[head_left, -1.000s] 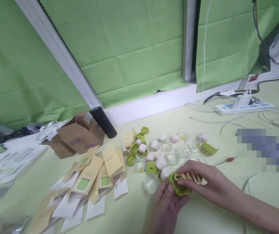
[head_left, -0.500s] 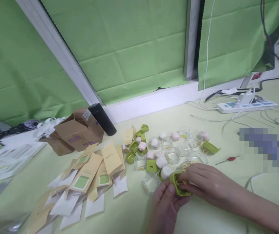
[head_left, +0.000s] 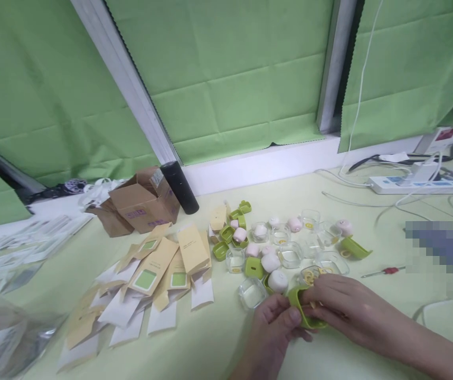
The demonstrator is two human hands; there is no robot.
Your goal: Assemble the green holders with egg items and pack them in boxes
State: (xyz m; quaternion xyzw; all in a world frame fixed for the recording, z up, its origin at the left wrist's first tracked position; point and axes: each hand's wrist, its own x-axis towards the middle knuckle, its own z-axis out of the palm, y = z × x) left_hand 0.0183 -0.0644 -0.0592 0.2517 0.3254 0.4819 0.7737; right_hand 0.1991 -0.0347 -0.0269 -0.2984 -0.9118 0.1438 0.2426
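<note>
My left hand [head_left: 272,330] grips the near left side of a small green plastic case [head_left: 296,301], thumb against its wall. The fingers of my right hand [head_left: 349,303] are pinched together inside the case's opening; whatever they hold there is mostly hidden, with a bit of yellow beside them. Just beyond the hands lie a round whitish-pink piece [head_left: 278,281], a clear plastic case [head_left: 252,293] and some yellow rings [head_left: 309,276]. Another green case [head_left: 254,268] rests face down to their left.
Several clear cases, pink pieces and green cases spread across the table. Left of them lie kraft-paper boxes [head_left: 192,248], a cardboard box [head_left: 143,203] and a black cylinder [head_left: 179,187]. To the right are a red-handled screwdriver [head_left: 388,271] and a power strip [head_left: 393,186]. A clear bag [head_left: 8,338] sits lower left.
The view has swung left, so everything sits further right in it, and more of the clear bag shows. Both hands stay at the green case, which has turned slightly.
</note>
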